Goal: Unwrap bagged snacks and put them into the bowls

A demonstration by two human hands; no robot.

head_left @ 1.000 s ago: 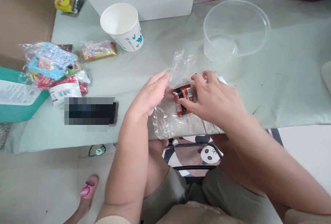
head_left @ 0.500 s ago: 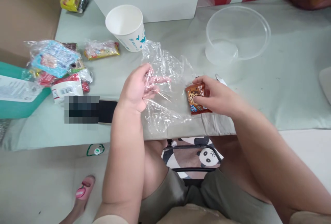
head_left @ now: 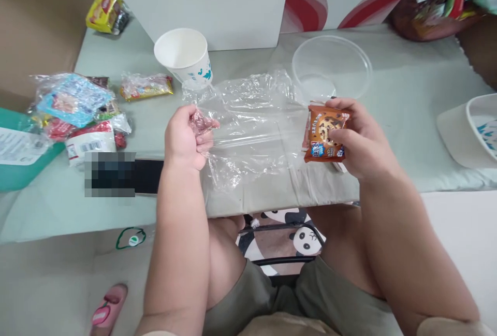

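A clear plastic bag (head_left: 252, 129) is spread flat across the table in front of me. My left hand (head_left: 188, 136) is closed on its left end, with crinkled plastic over the fingers. To the right of the bag, my right hand (head_left: 359, 136) grips an orange-brown cookie packet (head_left: 326, 131), thumb on its printed front. Another packet edge shows behind it. A white paper cup (head_left: 182, 56) with blue print stands behind the bag. The round clear plastic tub (head_left: 332, 67) sits behind the packet.
Snack packets (head_left: 77, 103) are piled at the left, near a dark phone (head_left: 147, 175) and a lone wrapped snack (head_left: 145, 86). White boxes (head_left: 217, 4) stand at the back. Another white cup (head_left: 466, 131) is at the right edge. The table's front edge is near my legs.
My right hand has lifted the cookie packet and moved it right. The bag is more spread out, and its left end stays in my left hand. The camera view has shifted.
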